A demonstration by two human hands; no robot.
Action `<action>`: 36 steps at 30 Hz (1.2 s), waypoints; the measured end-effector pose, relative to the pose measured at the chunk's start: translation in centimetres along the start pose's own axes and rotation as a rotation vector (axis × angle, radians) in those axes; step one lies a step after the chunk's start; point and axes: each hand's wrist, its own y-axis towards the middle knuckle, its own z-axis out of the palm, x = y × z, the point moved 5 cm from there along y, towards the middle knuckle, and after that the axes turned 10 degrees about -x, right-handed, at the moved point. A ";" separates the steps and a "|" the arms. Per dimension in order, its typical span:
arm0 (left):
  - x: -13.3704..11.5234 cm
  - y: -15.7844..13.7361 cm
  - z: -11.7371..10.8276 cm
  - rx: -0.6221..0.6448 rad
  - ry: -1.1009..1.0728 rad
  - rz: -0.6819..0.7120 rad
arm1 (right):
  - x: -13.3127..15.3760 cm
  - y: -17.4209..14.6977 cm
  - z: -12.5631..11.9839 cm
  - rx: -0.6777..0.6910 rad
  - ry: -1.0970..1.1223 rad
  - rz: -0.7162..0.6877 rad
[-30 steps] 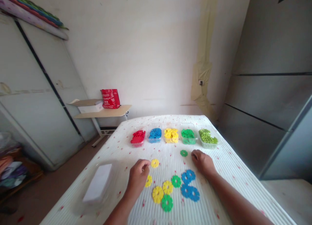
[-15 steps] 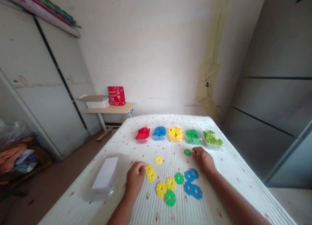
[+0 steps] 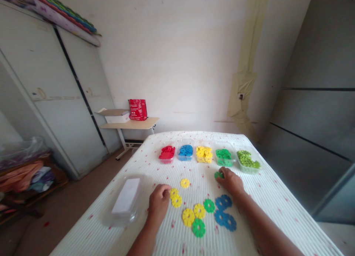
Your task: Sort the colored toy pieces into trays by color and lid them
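My left hand (image 3: 160,201) rests on the cloth, fingers curled, thumb and fingertips at the edge of a yellow notched plastic disc (image 3: 173,192). That disc touches another yellow disc (image 3: 176,201). Farther right, my right hand (image 3: 230,180) has its fingers closed over a green notched disc (image 3: 217,175), partly hiding it. A lone yellow disc (image 3: 185,183) lies between the hands. Closer to me is a joined-looking row of two yellow discs (image 3: 188,217) with a green disc (image 3: 198,228) and another green disc (image 3: 209,205) touching it. Several blue discs (image 3: 225,218) lie beside my right forearm.
Along the back stand clear tubs of red (image 3: 167,152), blue (image 3: 185,152), yellow (image 3: 204,154), green (image 3: 224,157) and light green pieces (image 3: 247,160). A clear plastic box (image 3: 126,200) with a white block sits at left. Behind is a side table (image 3: 133,123) with a red bag (image 3: 138,110).
My right hand has moved left onto the green disc, which lay just beside its fingertips before. My left hand stays by the yellow discs. The whole view has shifted slightly.
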 end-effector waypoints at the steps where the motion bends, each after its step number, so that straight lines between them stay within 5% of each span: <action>1: 0.0 0.0 0.0 0.002 -0.001 -0.001 | -0.1 -0.1 -0.1 -0.005 0.027 0.004; 7: -0.2 0.0 -0.2 0.005 -0.008 -0.005 | 0.3 -0.2 -0.8 0.028 0.403 -0.065; 13: -0.1 0.0 -0.1 0.021 -0.007 -0.018 | 3.2 -2.4 -1.6 0.405 0.738 -0.190; 19: 0.0 0.0 0.0 0.027 -0.001 -0.030 | 5.5 -4.5 -2.4 0.581 0.616 -0.331; 36: -0.1 -0.1 0.0 0.019 0.015 0.002 | 6.4 -5.3 -1.9 0.536 0.237 -0.434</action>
